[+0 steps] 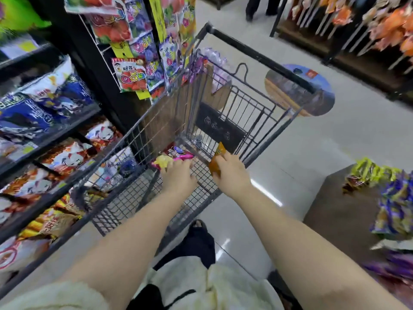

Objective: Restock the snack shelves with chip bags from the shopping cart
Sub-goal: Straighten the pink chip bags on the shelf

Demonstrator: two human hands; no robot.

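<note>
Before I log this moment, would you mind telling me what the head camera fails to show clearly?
- Pink bag: partly covered by the left hand, so its grip is unclear.
- Orange packet: mostly hidden in the right hand; print unreadable.
- Shopping cart floor: wire sides and both hands screen the remaining stock.
- Snack shelves: motion-blurred, cut by the left edge; labels illegible.
- Purple bags: blurred, cut by the right edge.

Pink-yellow chip bag (172,158) flat on cart (143,139) floor — orange bag (218,161) lifted.

One head-worn wide view looks steeply down — close over the shopping cart (201,135), edges seemingly motion-blurred.
</note>
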